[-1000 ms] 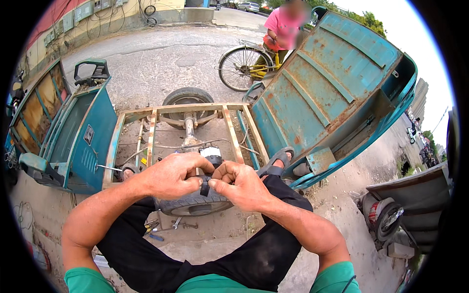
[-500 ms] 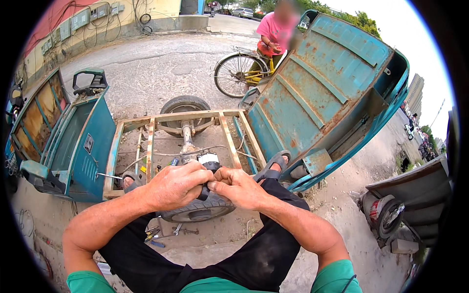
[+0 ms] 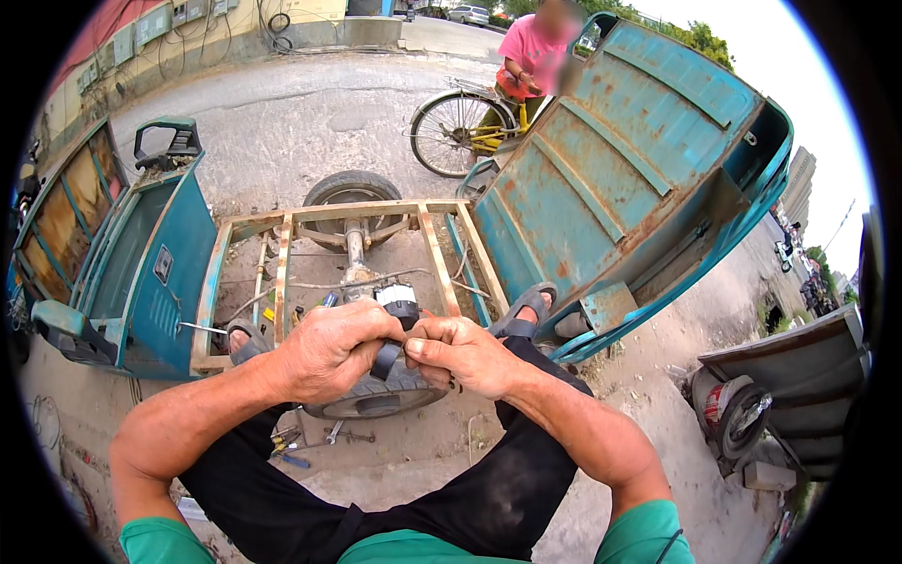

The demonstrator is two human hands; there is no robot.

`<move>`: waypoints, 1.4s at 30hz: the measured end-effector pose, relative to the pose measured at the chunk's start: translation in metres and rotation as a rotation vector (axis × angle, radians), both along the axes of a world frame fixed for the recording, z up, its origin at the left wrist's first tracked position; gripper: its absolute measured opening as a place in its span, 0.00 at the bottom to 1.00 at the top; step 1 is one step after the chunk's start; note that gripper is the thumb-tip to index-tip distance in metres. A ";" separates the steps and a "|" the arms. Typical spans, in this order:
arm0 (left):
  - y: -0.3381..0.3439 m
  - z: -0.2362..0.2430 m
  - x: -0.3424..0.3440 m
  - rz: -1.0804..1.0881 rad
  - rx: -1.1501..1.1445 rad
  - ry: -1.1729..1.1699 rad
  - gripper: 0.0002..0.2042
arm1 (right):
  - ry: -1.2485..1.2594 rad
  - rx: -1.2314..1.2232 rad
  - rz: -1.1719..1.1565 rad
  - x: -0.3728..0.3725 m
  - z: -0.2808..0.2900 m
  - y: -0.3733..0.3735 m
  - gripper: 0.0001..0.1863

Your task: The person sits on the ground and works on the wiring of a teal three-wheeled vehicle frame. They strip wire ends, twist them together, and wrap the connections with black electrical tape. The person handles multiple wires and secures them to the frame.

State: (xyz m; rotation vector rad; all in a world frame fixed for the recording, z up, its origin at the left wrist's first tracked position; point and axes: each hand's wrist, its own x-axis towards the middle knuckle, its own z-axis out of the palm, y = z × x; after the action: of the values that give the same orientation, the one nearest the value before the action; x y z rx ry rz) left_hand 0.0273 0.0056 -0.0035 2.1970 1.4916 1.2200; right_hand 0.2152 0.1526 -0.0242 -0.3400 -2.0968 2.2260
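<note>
with left hand (image 3: 334, 350) and right hand (image 3: 460, 352), pinching a black band (image 3: 384, 360) between fingertips, apparently not yet attached. beyond, bared metal frame (image 3: 439, 260) and already tipped-up teal cargo bed (image 3: 620, 160).

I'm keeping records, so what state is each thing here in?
Left hand, closed on black strip
Right hand, fingers pinched together
Black strip, gripped, partly hidden
Cargo bed, tipped up, rusty
Frame, bare, paint patchy
Far wheel, upright
Bicycle, upright
Tools, scattered loose
</note>
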 end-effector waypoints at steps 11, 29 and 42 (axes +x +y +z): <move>0.003 -0.001 -0.009 0.003 -0.161 -0.309 0.08 | 0.076 0.525 -0.225 0.002 0.009 -0.009 0.16; 0.000 0.000 -0.013 -0.026 -0.207 -0.109 0.09 | -0.016 0.625 -0.128 0.004 0.008 -0.014 0.18; 0.000 -0.005 -0.020 -0.154 -0.063 -0.266 0.10 | 0.029 0.191 0.008 0.004 0.004 -0.006 0.16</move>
State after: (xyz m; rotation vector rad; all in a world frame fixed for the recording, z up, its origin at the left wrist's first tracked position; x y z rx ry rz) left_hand 0.0068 0.0060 -0.0088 1.9763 1.2167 1.3325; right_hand 0.2188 0.1465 -0.0200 -0.2851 -2.2750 1.9989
